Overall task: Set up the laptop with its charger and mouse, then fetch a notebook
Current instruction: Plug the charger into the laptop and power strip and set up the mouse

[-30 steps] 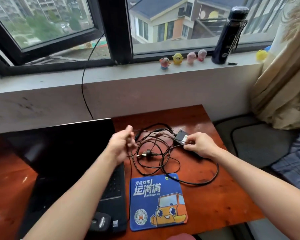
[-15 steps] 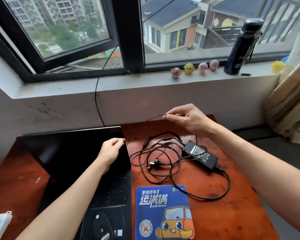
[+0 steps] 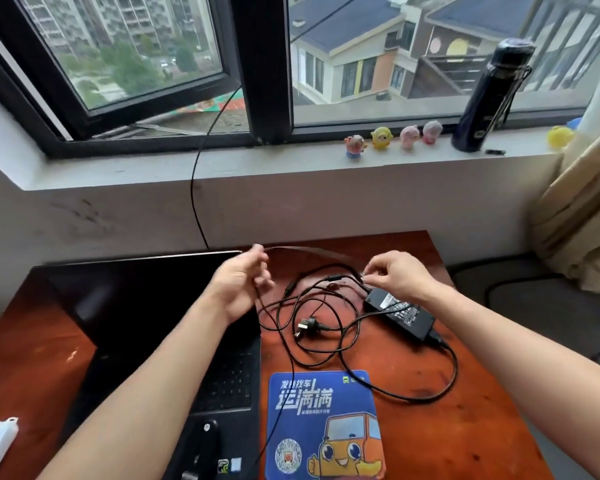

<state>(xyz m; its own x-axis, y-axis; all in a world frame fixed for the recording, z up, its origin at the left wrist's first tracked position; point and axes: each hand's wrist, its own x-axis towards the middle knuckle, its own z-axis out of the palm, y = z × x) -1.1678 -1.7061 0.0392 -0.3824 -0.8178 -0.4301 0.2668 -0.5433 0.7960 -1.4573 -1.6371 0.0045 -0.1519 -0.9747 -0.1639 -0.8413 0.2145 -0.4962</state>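
Now left hand point(image 3: 238, 289) and right hand point(image 3: 399, 275) pinch a thin cable point(image 3: 302, 249) between them. Blue mouse pad point(image 3: 323, 424), near edge of table point(image 3: 482, 427), reads "运满满"; charger point(image 3: 400, 313) label illegible.

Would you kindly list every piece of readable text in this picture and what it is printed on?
"运满满": large white characters on the blue mouse pad.
"发货找车": smaller line above it.
Label on the charger brick: too small to read.
Stickers on the laptop: too small to read.
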